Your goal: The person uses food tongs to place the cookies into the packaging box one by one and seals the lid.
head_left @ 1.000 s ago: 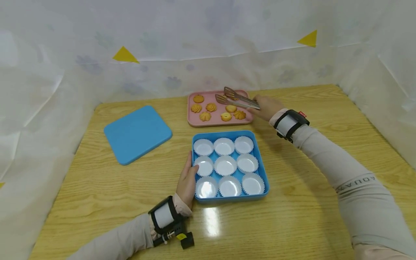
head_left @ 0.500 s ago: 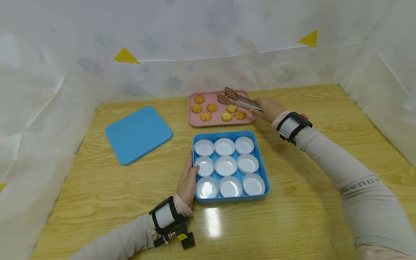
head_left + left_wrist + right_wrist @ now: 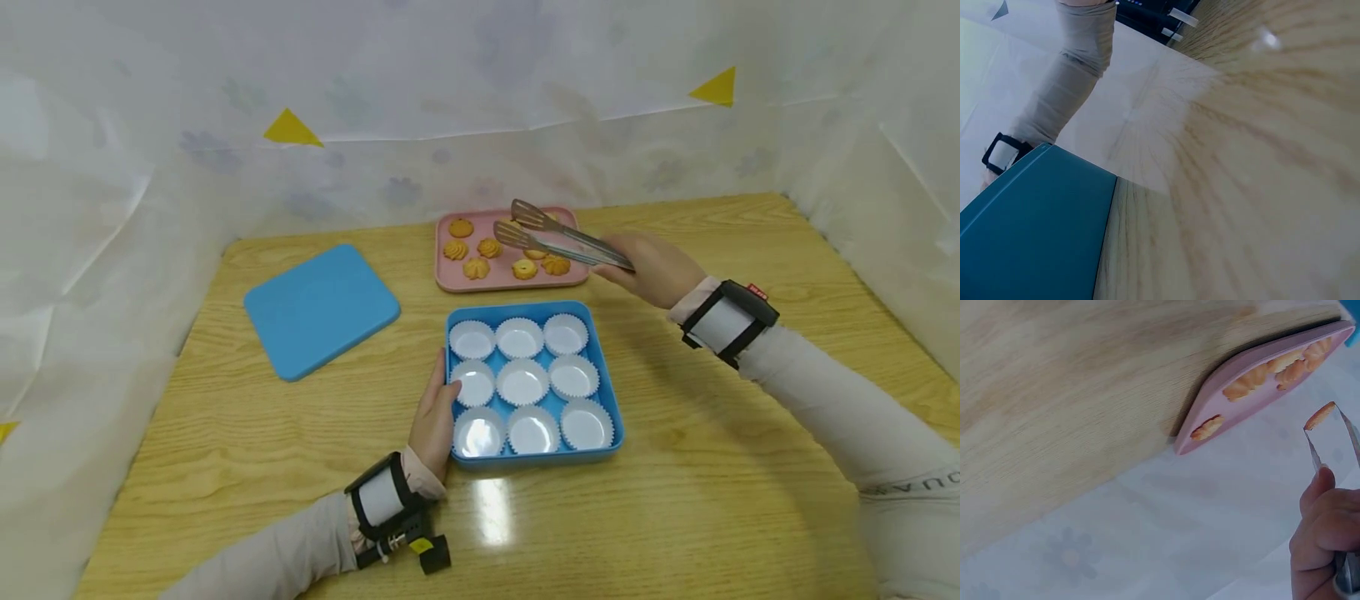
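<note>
The right hand (image 3: 656, 268) has its fingers curled round slim metal tongs (image 3: 558, 240), whose flat, slotted ends stand apart above the pink tray (image 3: 495, 285); the right wrist view shows a thin, browned cookie (image 3: 1320, 416) pinched edge-on between their tips. The tray, smooth and round-cornered, lies along the middle of the far edge of the wood-grained table (image 3: 300, 433) and carries more golden cookies (image 3: 490, 247), some swirled, some petal-shaped, some plain round. The left hand (image 3: 433, 421) holds the left wall of a blue box (image 3: 517, 312), thumb over the rim. This square, round-cornered box sits just in front of the tray, nearer the table's near edge, with nine white fluted cups (image 3: 522, 382) in three rows of three. A flat blue panel (image 3: 322, 312) lies askew toward the table's left edge. Behind rises a wrinkled white sheet (image 3: 480, 75) printed with faint flowers. Dark letters (image 3: 918, 483) mark the grey right sleeve (image 3: 825, 408), U and A readable; a red wristband tag (image 3: 757, 291) has writing too small to read.
</note>
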Available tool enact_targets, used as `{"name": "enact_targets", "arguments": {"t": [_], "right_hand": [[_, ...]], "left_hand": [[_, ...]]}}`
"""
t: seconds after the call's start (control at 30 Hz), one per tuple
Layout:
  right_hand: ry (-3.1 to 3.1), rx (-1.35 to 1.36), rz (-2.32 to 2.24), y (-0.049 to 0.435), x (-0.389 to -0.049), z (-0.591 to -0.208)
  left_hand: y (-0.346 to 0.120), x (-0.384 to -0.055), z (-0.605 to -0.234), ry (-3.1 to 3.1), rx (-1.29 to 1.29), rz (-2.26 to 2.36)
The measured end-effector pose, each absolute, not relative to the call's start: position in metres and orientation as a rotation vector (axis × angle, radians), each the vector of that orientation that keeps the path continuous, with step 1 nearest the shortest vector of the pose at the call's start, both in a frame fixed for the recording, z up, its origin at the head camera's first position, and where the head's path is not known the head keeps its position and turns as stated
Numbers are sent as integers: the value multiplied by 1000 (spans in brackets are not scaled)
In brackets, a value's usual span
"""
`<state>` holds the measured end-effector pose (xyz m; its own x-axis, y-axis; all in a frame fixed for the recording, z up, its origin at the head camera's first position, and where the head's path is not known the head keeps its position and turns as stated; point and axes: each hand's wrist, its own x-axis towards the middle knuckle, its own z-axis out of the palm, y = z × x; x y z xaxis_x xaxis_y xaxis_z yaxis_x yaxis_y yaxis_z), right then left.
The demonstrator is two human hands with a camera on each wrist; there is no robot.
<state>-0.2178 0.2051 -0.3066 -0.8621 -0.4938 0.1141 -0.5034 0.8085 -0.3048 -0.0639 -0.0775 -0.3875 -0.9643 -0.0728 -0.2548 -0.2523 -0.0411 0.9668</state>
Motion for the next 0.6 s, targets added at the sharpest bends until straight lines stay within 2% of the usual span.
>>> {"name": "enact_targets", "arguments": {"t": [0.4, 0.6], "right_hand": [[-2591, 1203, 487, 207, -145, -301], [-2528, 1283, 503, 207, -124, -308]], "left_hand": [[-78, -62, -387, 2090, -332, 2152], [-75, -61, -384, 2069, -332, 2138]]}}
